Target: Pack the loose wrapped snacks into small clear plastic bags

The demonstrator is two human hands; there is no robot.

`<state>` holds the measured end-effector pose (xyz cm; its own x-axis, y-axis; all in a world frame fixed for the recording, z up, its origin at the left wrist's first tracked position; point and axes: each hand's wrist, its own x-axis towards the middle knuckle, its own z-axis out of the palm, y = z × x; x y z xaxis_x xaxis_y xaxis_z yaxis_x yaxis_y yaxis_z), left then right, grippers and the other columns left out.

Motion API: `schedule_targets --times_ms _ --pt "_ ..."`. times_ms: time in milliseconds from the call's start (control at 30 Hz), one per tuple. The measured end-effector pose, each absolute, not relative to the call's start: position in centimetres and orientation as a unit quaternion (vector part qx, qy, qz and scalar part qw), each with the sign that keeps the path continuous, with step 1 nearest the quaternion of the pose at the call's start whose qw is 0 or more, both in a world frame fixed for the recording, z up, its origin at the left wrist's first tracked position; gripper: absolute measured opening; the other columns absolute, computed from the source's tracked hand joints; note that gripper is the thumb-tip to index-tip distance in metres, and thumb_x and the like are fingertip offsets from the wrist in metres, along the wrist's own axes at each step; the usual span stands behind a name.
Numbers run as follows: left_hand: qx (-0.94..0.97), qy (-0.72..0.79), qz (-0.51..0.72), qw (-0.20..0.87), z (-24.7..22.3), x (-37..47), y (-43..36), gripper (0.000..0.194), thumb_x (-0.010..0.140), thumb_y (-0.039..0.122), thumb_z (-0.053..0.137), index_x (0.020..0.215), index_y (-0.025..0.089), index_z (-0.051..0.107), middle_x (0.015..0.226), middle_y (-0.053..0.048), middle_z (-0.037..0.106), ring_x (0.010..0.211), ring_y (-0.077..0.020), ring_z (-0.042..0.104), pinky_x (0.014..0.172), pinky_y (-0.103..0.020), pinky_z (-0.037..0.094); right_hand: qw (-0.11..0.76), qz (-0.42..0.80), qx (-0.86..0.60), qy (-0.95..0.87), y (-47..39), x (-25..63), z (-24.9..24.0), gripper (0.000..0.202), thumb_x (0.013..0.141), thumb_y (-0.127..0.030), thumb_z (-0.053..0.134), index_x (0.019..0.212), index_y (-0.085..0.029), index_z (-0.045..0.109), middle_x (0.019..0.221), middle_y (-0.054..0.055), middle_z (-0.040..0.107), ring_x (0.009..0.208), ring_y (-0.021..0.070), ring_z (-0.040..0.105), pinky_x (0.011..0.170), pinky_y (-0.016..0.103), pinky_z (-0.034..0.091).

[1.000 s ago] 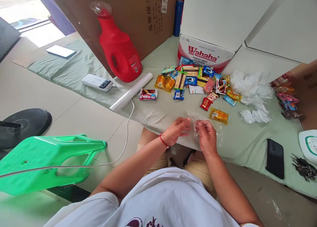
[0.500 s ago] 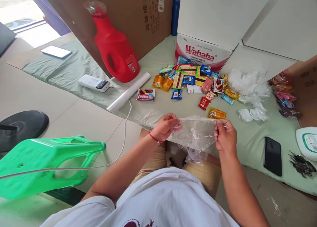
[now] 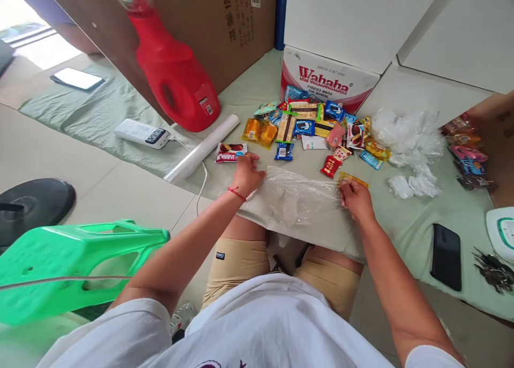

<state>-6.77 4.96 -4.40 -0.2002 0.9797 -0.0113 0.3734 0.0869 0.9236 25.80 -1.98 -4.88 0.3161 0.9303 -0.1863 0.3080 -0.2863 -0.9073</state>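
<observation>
A clear plastic bag (image 3: 295, 196) lies along the front edge of the cloth-covered surface, crumpled and see-through. My right hand (image 3: 356, 197) pinches its right end between thumb and fingers, just in front of a yellow-wrapped snack (image 3: 353, 179). At the bag's other end, my left hand (image 3: 248, 176) is off the film, thumb apart from the fingers. Its fingertips reach the right end of a red-and-white snack packet (image 3: 229, 152); whether they touch it I cannot tell. Behind the hands lies a pile of wrapped snacks (image 3: 304, 127), with a red packet (image 3: 331, 166) at its front.
A roll of clear film (image 3: 203, 148) and a red jug (image 3: 176, 73) stand left of the snacks. Crumpled plastic bags (image 3: 409, 137) lie to the right, beyond a black phone (image 3: 446, 256). A power bank (image 3: 140, 133) trails a cable. A green stool (image 3: 60, 261) is at left.
My left hand has let go of the bag's left end and moved left to the red-and-white packet. The bag, held up and stretched before, has come down onto the surface.
</observation>
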Motion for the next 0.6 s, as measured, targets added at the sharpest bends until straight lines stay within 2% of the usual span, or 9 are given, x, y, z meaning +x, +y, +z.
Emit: schedule_targets --times_ms 100,167,233,333,400,467,533,600 --pt "0.595 0.595 0.501 0.203 -3.3 -5.7 2.1 0.021 0.079 0.009 0.063 0.097 0.019 0.06 0.104 -0.006 0.061 0.093 -0.0176 0.059 0.079 -0.031 0.051 0.395 0.343 -0.709 -0.473 -1.6 25.3 -4.9 0.028 0.088 -0.048 0.06 0.075 -0.025 0.052 0.053 -0.004 0.051 0.041 0.013 0.046 0.042 0.027 0.036" --pt "0.711 0.493 0.477 0.157 -2.9 -4.2 -1.1 0.015 0.092 0.014 0.053 0.102 0.02 0.063 0.102 -0.007 0.066 0.096 -0.018 0.063 0.086 -0.033 0.052 0.396 0.342 -0.706 -0.478 -1.5 25.2 -4.5 0.028 0.088 -0.049 0.059 0.075 -0.025 0.052 0.053 -0.004 0.051 0.042 0.0136 0.046 0.043 0.027 0.037" --pt "0.835 0.391 0.362 0.139 -3.6 -3.0 -4.2 0.022 0.096 0.022 0.054 0.115 0.019 0.066 0.118 -0.012 0.07 0.11 -0.022 0.065 0.096 -0.038 0.05 0.397 0.345 -0.703 -0.479 -1.4 25.2 -4.2 0.029 0.088 -0.05 0.059 0.075 -0.025 0.053 0.053 -0.004 0.052 0.042 0.0136 0.046 0.044 0.027 0.037" --pt "0.911 0.354 0.197 0.079 -6.5 -3.0 -7.4 0.04 0.1 0.032 0.053 0.136 0.017 0.061 0.149 -0.017 0.058 0.139 -0.0321 0.052 0.116 -0.051 0.037 0.41 0.312 -0.709 -0.481 -1.2 26.1 -3.8 0.031 0.087 -0.053 0.061 0.078 -0.023 0.059 0.057 -0.003 0.056 0.045 0.0131 0.046 0.046 0.027 0.037" --pt "0.938 0.315 0.135 0.06 -8.6 -4.5 -8.2 0.05 0.103 0.029 0.048 0.152 0.019 0.048 0.161 -0.014 0.047 0.15 -0.0301 0.042 0.125 -0.052 0.024 0.43 0.296 -0.704 -0.482 -1.4 27.5 -3.7 0.034 0.084 -0.056 0.063 0.083 -0.022 0.064 0.062 -0.002 0.059 0.048 0.0128 0.046 0.047 0.027 0.037" --pt "0.95 0.288 0.112 0.048 -10.0 -6.3 -8.3 0.055 0.105 0.025 0.044 0.159 0.025 0.039 0.165 -0.009 0.042 0.154 -0.0234 0.036 0.129 -0.047 0.014 0.423 0.323 -0.692 -0.488 -1.8 29.5 -3.7 0.037 0.081 -0.058 0.065 0.086 -0.021 0.068 0.064 -0.001 0.06 0.05 0.0126 0.047 0.048 0.027 0.036" --pt "0.953 0.279 0.109 0.044 -10.6 -7.7 -8.2 0.057 0.106 0.024 0.043 0.162 0.03 0.034 0.165 -0.006 0.041 0.156 -0.0199 0.034 0.13 -0.044 0.01 0.363 0.374 -0.687 -0.506 -2.2 31.8 -3.4 0.037 0.077 -0.057 0.068 0.086 -0.021 0.07 0.066 0.0 0.062 0.053 0.0133 0.049 0.05 0.026 0.036" --pt "0.953 0.279 0.11 0.047 -10.6 -8.2 -8.1 0.059 0.105 0.024 0.044 0.162 0.032 0.032 0.165 -0.006 0.041 0.156 -0.0201 0.033 0.131 -0.044 0.01 0.309 0.357 -0.704 -0.531 -2.4 33.8 -2.7 0.032 0.075 -0.051 0.069 0.084 -0.021 0.072 0.07 0.002 0.067 0.06 0.0158 0.055 0.054 0.027 0.041"
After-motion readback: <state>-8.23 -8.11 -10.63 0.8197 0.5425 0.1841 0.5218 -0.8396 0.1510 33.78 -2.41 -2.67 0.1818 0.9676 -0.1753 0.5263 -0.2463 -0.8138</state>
